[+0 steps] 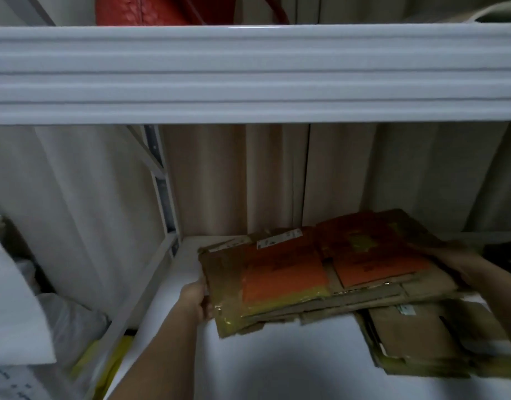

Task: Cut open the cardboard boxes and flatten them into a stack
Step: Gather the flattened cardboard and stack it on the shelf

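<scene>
Low in the frame, right of centre, you have the bundle of flattened boxes (315, 281) spanning the gap between your two hands, its long axis running left to right across the white shelf (277, 356). Your left hand (198, 298) grips the bundle's left short edge, fingers curled under it and thumb side on top, beside the yellow-taped corner. Your right hand (462, 264) holds the far right end; it is blurred and dim there, so you can see it is on the cardboard, but how tightly the fingers wrap is hard to tell.

What matters for the coming move is this: the bundle sits tilted, its right end higher in the frame and overlapping the second pile of flattened cardboard (430, 339) at the lower right. That pile lies below and to the right of what you hold, nearer your right hand than your left. If you mean to make one stack, the load probably has to travel rightward and toward you, with the left end swinging round to square the edges.
</scene>
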